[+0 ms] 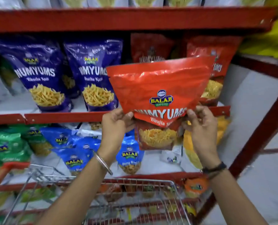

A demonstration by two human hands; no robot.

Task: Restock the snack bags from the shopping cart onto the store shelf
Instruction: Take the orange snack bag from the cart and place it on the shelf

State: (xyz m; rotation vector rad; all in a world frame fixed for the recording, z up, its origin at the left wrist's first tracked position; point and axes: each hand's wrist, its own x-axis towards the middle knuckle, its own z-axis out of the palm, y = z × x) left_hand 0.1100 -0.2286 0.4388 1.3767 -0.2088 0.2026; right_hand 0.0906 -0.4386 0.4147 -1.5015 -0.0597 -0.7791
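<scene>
You hold a red snack bag (159, 101) up in front of the middle shelf (66, 116), one hand on each side edge at about the height of its name print. Your left hand (117, 125) pinches the left edge with thumb in front and fingers behind; your right hand (201, 125) is closed on the right edge the same way. Gripping both edges low down keeps the soft pouch flat and upright, label toward you, so it probably can slide in standing like its neighbours. The bag sits right before the red bags (214, 69) at the right end of that shelf, beside the purple bags (94, 75), which suggests you match it to its own kind. It is in the air, not yet resting on the shelf board. The cart (135, 192) stands just below your forearms, close to the shelving, so each bag travels only a short lift; what remains inside it is too blurred to make out
</scene>
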